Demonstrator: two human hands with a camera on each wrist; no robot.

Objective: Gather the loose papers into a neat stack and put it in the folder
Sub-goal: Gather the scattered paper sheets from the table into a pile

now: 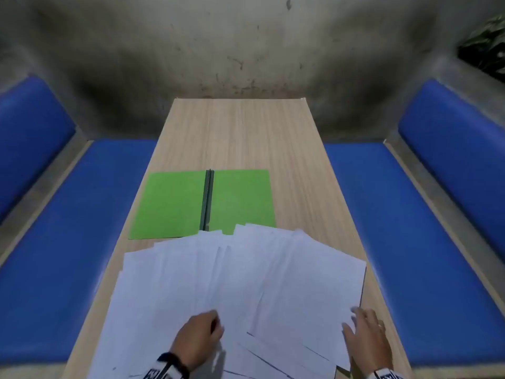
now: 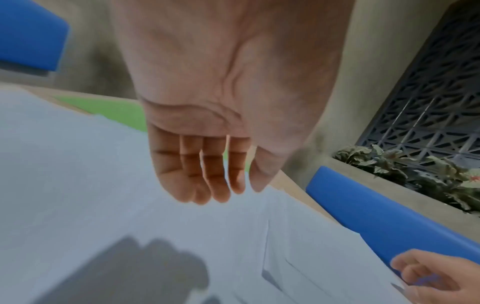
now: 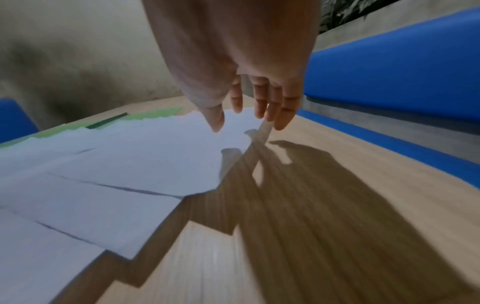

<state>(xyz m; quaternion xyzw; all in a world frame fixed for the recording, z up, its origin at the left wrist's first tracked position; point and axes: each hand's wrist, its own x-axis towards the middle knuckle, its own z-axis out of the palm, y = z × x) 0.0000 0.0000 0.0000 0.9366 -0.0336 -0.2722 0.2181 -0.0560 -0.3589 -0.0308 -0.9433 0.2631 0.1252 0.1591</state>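
Observation:
Several white papers [image 1: 240, 283] lie fanned out across the near half of the wooden table [image 1: 246, 132]; their far edges overlap the lower edge of the green folder [image 1: 175, 203]. The folder lies open and flat, with a dark spine down its middle. My left hand [image 1: 214, 322] hovers over the near middle of the papers [image 2: 103, 205]. Its fingers [image 2: 221, 185] are loosely curled and hold nothing. My right hand [image 1: 355, 318] is at the right edge of the fan, fingers [image 3: 261, 102] straight, thumb over the top sheet [image 3: 155, 154]; nothing is gripped.
Blue padded benches [image 1: 410, 242] [image 1: 68, 228] run along both long sides of the table. A stained concrete wall stands behind the far end. A leafy plant [image 1: 489, 50] sits at the back right. Bare wood [image 3: 324, 226] shows to the right of the papers.

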